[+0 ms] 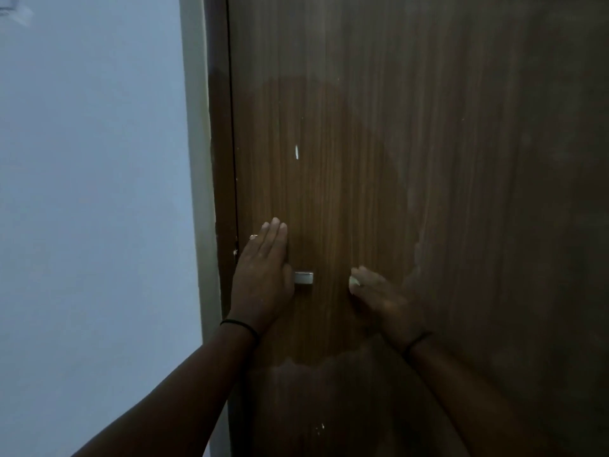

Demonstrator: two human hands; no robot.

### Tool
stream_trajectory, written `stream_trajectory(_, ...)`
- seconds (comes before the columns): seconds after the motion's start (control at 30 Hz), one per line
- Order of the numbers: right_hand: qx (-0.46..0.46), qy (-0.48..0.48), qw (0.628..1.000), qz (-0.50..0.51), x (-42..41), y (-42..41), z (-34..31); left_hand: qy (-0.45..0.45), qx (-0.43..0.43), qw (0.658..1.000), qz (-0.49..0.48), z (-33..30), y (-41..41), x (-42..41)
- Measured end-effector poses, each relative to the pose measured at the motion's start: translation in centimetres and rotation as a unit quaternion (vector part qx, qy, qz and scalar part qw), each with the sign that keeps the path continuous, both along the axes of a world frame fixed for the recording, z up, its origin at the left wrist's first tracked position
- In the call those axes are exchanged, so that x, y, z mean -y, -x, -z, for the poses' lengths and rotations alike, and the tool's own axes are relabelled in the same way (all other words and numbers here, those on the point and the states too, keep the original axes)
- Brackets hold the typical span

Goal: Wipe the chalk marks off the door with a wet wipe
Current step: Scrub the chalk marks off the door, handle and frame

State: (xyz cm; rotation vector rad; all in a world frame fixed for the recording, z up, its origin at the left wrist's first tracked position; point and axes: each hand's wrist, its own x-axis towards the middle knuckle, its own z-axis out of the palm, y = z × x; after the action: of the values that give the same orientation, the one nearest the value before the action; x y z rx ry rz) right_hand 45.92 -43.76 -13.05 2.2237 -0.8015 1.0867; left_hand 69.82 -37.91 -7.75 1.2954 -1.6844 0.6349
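Door (412, 143) brown w/ damp patch; left hand (263, 278) flat, right hand (382, 301) presses wipe (354, 281).

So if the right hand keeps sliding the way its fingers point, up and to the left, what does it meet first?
Probably the metal handle: the right hand, with the wet wipe under its fingertips, points roughly at it across bare door. The left hand lies just beyond.

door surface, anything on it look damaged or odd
A small white vertical chip or mark stands out on the brown wooden door above the left hand. A darker, wet-looking patch covers the middle, and white specks sit lower down.
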Motion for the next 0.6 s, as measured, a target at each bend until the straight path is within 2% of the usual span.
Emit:
stream_trajectory(0.07,0.03,0.034,0.999,-0.021,0.2,-0.3,-5.0,0.004,0.0,1.0,-0.002,-1.1,1.0,0.4)
stream_trajectory(0.13,0.023,0.072,0.997,-0.013,0.9,-1.3,-10.9,0.008,-0.002,1.0,-0.002,-2.3,2.4,1.0)
stream_trajectory(0.23,-0.019,0.146,0.988,0.04,2.5,-3.2,-18.4,0.025,0.007,1.0,-0.006,-3.8,4.7,2.2)
stream_trajectory(0.3,-0.041,0.153,0.983,0.094,3.8,-3.5,-20.8,0.03,0.006,0.999,-0.01,-4.2,6.1,2.9)
stream_trajectory(0.37,-0.024,0.166,0.977,0.129,4.8,-2.0,-20.2,0.028,0.004,1.0,-0.008,-4.1,7.1,3.5)
stream_trajectory(0.47,0.056,0.171,0.973,0.142,5.7,1.8,-14.5,0.015,0.005,1.0,0.0,-2.9,8.1,4.2)
stream_trajectory(0.6,0.157,0.029,0.967,0.198,4.8,3.6,-3.4,-0.012,0.006,1.0,-0.004,-1.0,8.9,4.3)
